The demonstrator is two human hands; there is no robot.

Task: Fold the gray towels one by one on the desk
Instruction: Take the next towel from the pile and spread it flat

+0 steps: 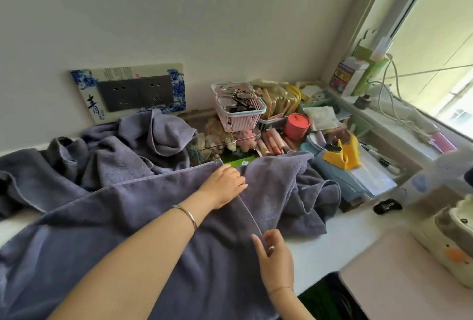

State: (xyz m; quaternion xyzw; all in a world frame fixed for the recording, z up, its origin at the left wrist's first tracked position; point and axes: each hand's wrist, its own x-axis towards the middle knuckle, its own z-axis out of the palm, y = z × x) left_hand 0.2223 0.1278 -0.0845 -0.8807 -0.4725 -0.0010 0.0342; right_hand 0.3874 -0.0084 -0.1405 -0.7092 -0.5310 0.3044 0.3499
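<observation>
Towel-folding at a cluttered white surface [325,248]: a person spreads one gray towel [143,220] just on the near side of a pink basket [239,115] that stands by the wall. The left grip [222,186] lies flat on the cloth directly in front of the basket, fingers straight and together and holding nothing. It is apparently pressing the doubled layer down so the hemmed edge does not slip. The right grip [274,259], further from the basket along the same hem, sits at the edge with fingers loosely parted; whether it pinches the hem or merely touches it cannot be told. The towel's other end lies bunched to the near right of the basket, which suggests the fold is only begun. More gray towels [110,158] sit in a rumpled heap to the left of the basket, below a wall socket plate [135,93], probably pushed aside to leave room.
</observation>
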